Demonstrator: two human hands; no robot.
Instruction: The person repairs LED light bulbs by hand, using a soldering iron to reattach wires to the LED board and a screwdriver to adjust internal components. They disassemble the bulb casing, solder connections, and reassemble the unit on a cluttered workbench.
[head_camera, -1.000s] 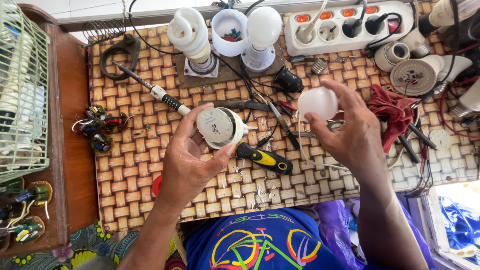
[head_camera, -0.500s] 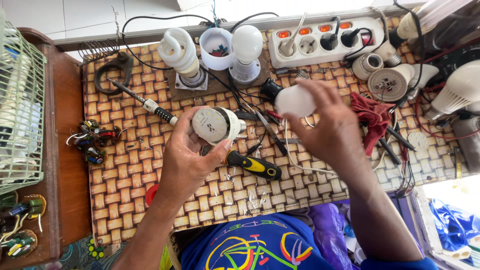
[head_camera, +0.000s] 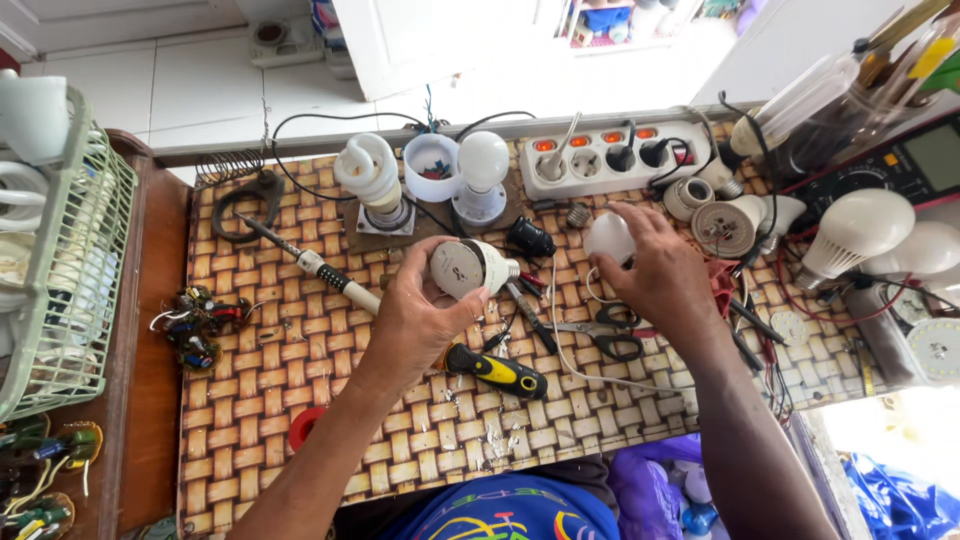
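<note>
Wire basket (head_camera: 75, 290) of pale green sits at the far left of the woven-mat table (head_camera: 300, 400). Left hand (head_camera: 420, 320) has its fingers wrapped around a white bulb base (head_camera: 470, 268), round face up; smooth plastic could slip from that grip. Right hand (head_camera: 655, 275) pinches a frosted dome (head_camera: 608, 238) above the scissors (head_camera: 605, 335); dropped, it might crack.

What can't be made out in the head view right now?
- Dome: mostly covered by the right hand; its open side is hidden.
- Bulb base: the left hand covers its lower side; parts on its face are too small to tell.
- Meter: cut off by the right edge.
- Basket: cut off by the left edge.
</note>
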